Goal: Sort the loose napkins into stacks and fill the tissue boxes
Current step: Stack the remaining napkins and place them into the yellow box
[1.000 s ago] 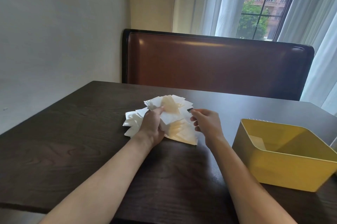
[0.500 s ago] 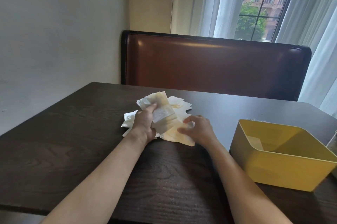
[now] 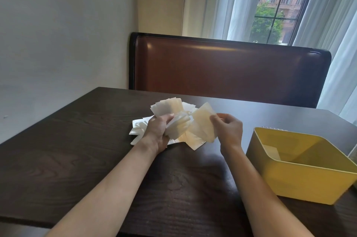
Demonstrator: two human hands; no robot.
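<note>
A heap of loose white napkins (image 3: 137, 130) lies on the dark wooden table (image 3: 58, 155) near its middle. My left hand (image 3: 157, 130) grips a fanned bunch of napkins (image 3: 170, 108) lifted above the heap. My right hand (image 3: 229, 128) pinches a single cream napkin (image 3: 202, 123) by its right edge, held upright just right of the bunch. A yellow open box (image 3: 301, 178) stands at the right of the table, with one napkin lying flat inside it.
A brown leather bench back (image 3: 228, 67) runs behind the table's far edge. A wall stands on the left, a curtained window at the back right. Something grey shows at the frame's right edge beside the yellow box.
My right hand came down onto the heap, then lifted a single cream napkin up and to the right. My left hand kept hold of its bunch.
</note>
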